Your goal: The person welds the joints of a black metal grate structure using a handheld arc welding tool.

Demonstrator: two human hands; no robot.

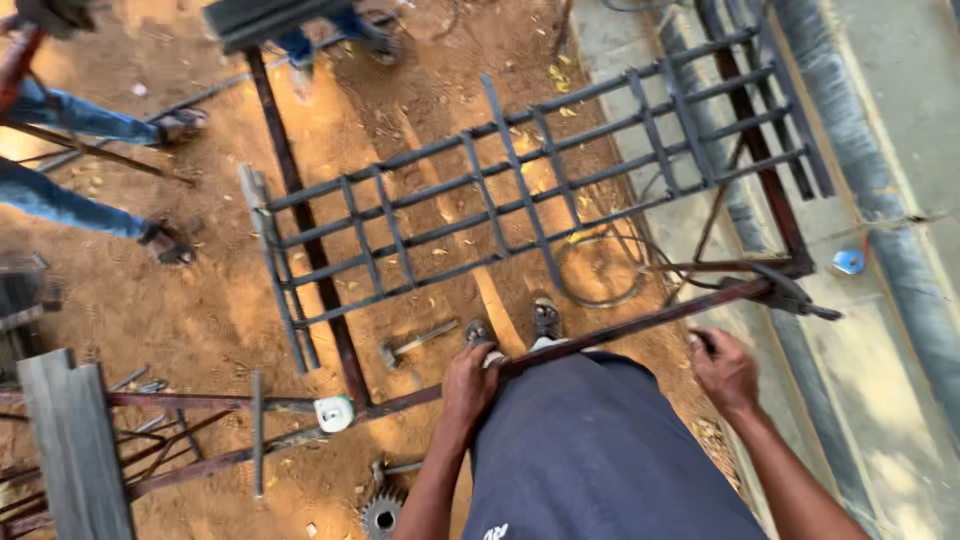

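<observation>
- The person's dark blue clothing (590, 450) fills the near foreground, and both forearms reach forward from it to a long rusty steel bar (640, 325) held crosswise just in front of the body.
- The bar is the landmark: it runs from low on the left, past a pale tag or tape (334, 412), up to a clamp-like end (790, 293) on the right.
- The left hand (470, 380) has its grip closed around the bar near the middle; the right hand (725, 372) is closed just below the bar on something dark (whether that is the bar or a tool handle, I cannot tell).
- A steady hold seems best with both hands well apart along the bar and the feet (545, 318) clear beneath it.
- Beyond the bar lies a large welded grille (520, 190) flat on the red dirt, a looped cable (600, 270) under its near edge.
- Left of the bar's low end stand a metal frame (70, 450) and loose rods.
- A hammer (415, 343) lies just beyond the bar, a toothed disc (381, 515) on its near side (both trip hazards).
- Other people's legs (70, 165) stand far beyond, to the left.
</observation>
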